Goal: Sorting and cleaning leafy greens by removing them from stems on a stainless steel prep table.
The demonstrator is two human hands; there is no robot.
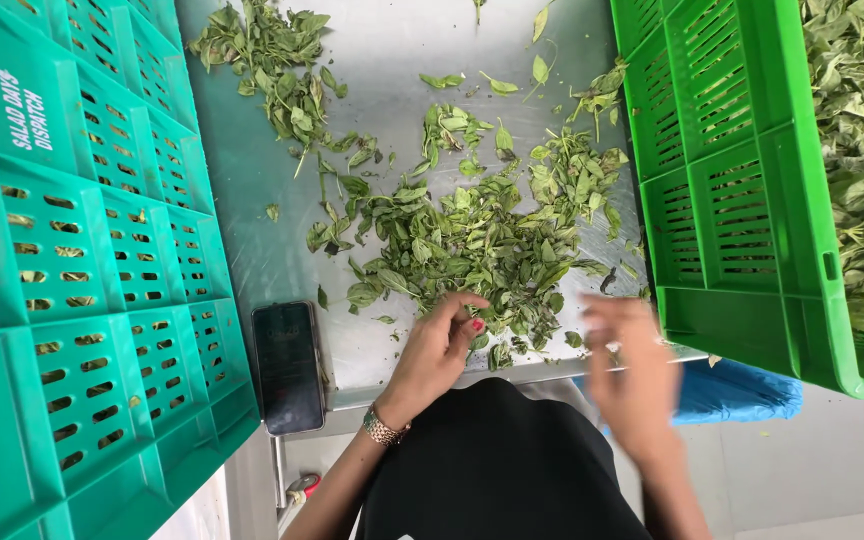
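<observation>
two green slatted crates: one at the table's left, one at its right holding leafy stems; steel table. loose green leaves heaped mid-table, touched by left hand, fingers curled at the heap's near edge. right hand blurred beside it, grip unclear; dark phone near the left crate.

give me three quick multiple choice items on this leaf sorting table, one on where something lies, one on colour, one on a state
1. Where does the phone lie?
A. inside a crate
B. on the metal table, near its edge
C. in a hand

2. What colour are the crates?
A. green
B. red
C. grey

3. How is the right hand?
A. sharp and flat on the table
B. blurred, at the leaf pile
C. out of view

Key: 1 B, it lies dark and flat beside the left crate; 2 A, both are green; 3 B, it is smeared while the left hand is sharp.
</observation>
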